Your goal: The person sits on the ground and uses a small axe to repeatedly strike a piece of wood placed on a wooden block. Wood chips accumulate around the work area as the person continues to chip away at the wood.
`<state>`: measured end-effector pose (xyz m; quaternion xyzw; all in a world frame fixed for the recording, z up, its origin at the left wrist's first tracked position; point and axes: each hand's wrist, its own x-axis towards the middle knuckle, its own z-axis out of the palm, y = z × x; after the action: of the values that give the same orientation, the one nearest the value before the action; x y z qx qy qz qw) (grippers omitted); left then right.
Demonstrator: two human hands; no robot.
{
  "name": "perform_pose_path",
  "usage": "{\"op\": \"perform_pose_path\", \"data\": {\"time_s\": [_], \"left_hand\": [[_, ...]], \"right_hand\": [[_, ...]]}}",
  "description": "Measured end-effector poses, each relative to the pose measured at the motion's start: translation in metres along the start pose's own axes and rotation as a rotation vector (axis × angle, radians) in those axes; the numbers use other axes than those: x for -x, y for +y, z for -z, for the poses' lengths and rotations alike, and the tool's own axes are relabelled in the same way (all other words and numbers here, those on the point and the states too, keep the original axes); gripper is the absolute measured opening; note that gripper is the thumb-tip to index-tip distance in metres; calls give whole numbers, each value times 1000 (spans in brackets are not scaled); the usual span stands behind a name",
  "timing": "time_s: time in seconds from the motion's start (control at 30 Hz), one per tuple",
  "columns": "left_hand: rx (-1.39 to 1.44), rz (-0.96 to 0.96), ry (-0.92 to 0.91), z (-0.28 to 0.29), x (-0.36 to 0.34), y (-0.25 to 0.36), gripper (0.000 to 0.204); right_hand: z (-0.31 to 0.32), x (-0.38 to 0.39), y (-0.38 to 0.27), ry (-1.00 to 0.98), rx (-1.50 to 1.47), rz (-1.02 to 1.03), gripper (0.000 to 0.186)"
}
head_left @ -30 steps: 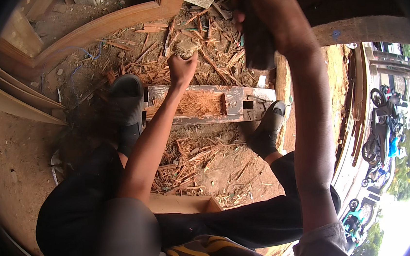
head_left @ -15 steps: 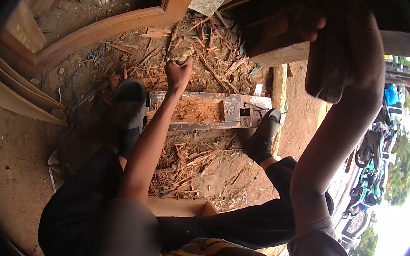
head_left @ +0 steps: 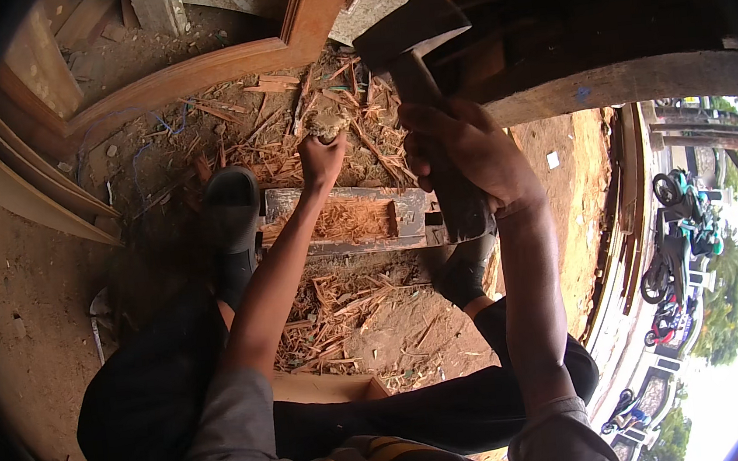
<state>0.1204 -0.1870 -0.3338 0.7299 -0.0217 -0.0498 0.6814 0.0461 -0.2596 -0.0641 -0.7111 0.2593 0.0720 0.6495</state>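
My left hand [head_left: 324, 160] is closed round an upright tool with a pale, frayed, mushroomed top [head_left: 326, 122]. Its lower end is hidden, so its exact kind cannot be told. My right hand [head_left: 471, 147] grips the thick wooden handle of a hammer [head_left: 411, 32] with a broad, dark, blocky head, raised to the right of my left hand. Below both hands in the picture lies a grey-painted wooden beam [head_left: 296, 203] between my feet. A rectangular recess [head_left: 355, 220] with rough, reddish wood chips is cut into it; a smaller square hole shows near its right end.
Splintered wood [head_left: 332, 308] litters the ground around the beam. A curved wooden frame [head_left: 189, 75] stands at the far left, with curved boards [head_left: 40, 185] beside it. At the right, a heavy timber [head_left: 620, 86] juts in; motorbikes [head_left: 676, 230] are parked beyond.
My right hand has come down and left with the hammer, from high at the right to near my left hand. My left hand keeps its grip. The view has shifted slightly.
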Motion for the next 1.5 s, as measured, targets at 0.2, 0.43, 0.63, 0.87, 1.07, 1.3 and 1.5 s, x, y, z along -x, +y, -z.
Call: {"op": "perform_pose_path", "data": {"time_s": [0.2,0.43,0.63,0.87,1.07,1.3,1.5], "left_hand": [[19,-31,-14,-9,5,5,36],[-53,-150,11,-3,1,-8,26],[30,-49,-4,-3,-3,-7,38],[-60,-2,-83,1,-4,-13,29],[-58,-33,-79,1,-7,-16,31],[51,-42,-75,-2,-6,-15,22],[-42,10,-53,10,-6,-20,29]], "right_hand": [[0,30,-125,175,-19,695,28],[-14,-50,73,401,641,523,29],[-5,-16,32,-103,-54,-252,23],[48,15,-101,48,23,507,33],[-2,-55,-10,298,113,690,36],[16,-22,53,-6,-31,-287,31],[45,12,-58,64,-154,353,22]]}}
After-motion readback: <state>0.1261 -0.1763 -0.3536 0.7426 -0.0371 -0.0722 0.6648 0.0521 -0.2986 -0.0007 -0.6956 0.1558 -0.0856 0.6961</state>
